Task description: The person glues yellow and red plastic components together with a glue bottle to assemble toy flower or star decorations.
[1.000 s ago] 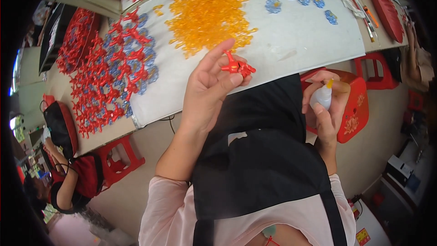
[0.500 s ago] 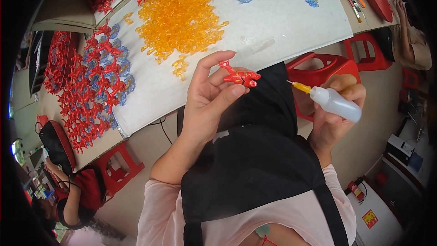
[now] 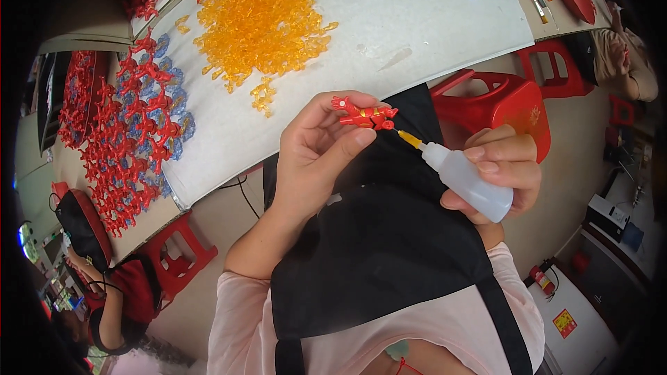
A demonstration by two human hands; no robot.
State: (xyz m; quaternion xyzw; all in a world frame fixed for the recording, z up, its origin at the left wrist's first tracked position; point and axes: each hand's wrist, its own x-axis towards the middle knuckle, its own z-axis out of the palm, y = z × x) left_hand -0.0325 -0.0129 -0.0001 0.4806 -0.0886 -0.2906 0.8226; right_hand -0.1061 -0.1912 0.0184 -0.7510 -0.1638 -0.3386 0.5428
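Far L: co-worker [image 3: 108,305] by a red stool [image 3: 182,253]. Next, red toys [image 3: 132,132] packed close w/ blue flowers [image 3: 178,101] among them; a bump there could prob. knock several over. Then a loose pile of yellow bits [image 3: 267,14] on the white sheet [image 3: 424,10], w/ a few strays near the edge that a sleeve or wrist might sweep off.

L hand [image 3: 313,149] pinches one red toy [image 3: 366,118] btwn thumb & fingers, up off the table, in front of the black apron [image 3: 375,257]. Small hold, so a thumb slip could twist or drop it.

Just R of the toy: yellow nozzle [image 3: 410,139] of a squeeze bottle [image 3: 472,179]; can't tell if the tip touches. R hand [image 3: 511,160] is wrapped round the bottle, fingers over, thumb under. Too hard a squeeze may blob; a shaky wrist could miss the spot or poke the L fingers.
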